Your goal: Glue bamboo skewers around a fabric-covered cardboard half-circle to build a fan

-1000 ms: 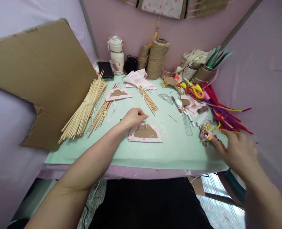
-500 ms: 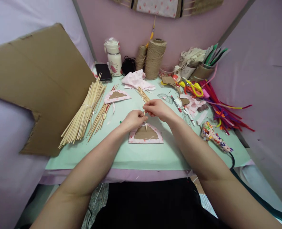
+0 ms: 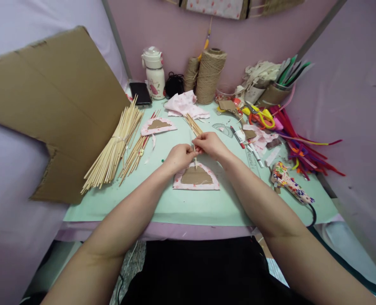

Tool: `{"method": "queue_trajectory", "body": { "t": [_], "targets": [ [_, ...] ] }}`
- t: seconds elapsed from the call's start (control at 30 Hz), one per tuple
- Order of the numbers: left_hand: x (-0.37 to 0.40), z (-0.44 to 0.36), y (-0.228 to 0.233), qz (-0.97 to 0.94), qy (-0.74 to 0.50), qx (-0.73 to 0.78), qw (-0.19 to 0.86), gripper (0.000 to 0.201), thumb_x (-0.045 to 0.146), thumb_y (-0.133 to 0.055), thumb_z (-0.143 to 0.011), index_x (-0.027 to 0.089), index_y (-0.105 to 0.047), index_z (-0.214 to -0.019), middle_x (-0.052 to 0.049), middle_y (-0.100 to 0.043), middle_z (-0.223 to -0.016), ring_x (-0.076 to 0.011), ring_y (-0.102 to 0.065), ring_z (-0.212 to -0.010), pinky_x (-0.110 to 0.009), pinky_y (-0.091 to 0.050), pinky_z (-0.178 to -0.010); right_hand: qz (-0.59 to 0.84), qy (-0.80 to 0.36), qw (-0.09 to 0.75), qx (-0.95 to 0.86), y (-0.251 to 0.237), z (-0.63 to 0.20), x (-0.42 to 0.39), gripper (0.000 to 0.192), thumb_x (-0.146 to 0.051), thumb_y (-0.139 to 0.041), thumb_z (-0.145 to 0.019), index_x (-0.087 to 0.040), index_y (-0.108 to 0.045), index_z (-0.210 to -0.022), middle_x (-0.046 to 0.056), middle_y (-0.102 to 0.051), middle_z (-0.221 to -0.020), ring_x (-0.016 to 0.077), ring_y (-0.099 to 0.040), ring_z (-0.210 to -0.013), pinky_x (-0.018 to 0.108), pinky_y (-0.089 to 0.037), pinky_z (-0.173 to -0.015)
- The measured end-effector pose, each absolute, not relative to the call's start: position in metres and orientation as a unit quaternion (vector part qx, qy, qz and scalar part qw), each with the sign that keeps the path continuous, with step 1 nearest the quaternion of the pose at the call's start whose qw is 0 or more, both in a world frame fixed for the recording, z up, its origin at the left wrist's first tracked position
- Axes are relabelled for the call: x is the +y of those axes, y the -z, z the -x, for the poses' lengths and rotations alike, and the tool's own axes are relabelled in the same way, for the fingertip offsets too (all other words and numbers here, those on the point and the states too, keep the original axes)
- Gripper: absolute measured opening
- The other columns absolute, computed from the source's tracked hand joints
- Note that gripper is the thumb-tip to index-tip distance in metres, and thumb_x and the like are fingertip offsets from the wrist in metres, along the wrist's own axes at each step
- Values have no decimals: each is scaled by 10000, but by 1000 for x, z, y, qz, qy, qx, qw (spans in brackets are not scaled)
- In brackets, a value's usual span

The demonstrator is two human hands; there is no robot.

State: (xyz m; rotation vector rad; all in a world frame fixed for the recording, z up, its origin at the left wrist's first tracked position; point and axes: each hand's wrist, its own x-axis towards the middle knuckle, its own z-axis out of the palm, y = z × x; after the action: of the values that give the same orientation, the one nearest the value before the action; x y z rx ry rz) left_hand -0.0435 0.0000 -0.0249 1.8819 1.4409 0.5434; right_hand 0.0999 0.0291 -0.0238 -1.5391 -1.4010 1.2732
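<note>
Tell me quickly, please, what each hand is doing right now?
Left hand: pinched shut on the thin stick.
Right hand: pinched shut on the thin stick too.

left hand (image 3: pixel 179 156): fingers curled, pinching | right hand (image 3: pixel 210 145): fingers pinched, touching left | both forearms extended, converging

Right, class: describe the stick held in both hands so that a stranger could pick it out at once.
Start at the pale green table top and find the fan-shaped cardboard piece with pink fabric edging nearest the person. The thin bamboo stick stands on its top edge, pinched by the left hand and the right hand. Unlike the bundled sticks lying flat to the left, it is single and nearly upright.
</note>
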Motion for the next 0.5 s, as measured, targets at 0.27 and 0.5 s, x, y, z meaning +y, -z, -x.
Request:
{"method": "queue_trajectory", "body": {
  "t": [0.27,0.5],
  "targets": [
    [-1,41,24,-755,-169,559,298,334,383,-553,-857,199,-532,-580,-4,-542,-533,-168,-491,-596,-284,-334,-614,590,-462,336,-570,38,-103,35,171,-93,-598,-728,-171,-608,-576,-41,-591,-446,85,-551,-421,180,-455,-488],
    [-3,39,24,-764,-158,564,272,324,386,-534,-878,189,-571,-623,-23,-566,-592,-175,-499,-608,-289,-312,-594,595,-444,329,-584,39,-104,36,172,-99,-591,-726,-169,-609,-571,-34,-601,-455,85,-561,-424,183,-469,-517]
  ]
}}
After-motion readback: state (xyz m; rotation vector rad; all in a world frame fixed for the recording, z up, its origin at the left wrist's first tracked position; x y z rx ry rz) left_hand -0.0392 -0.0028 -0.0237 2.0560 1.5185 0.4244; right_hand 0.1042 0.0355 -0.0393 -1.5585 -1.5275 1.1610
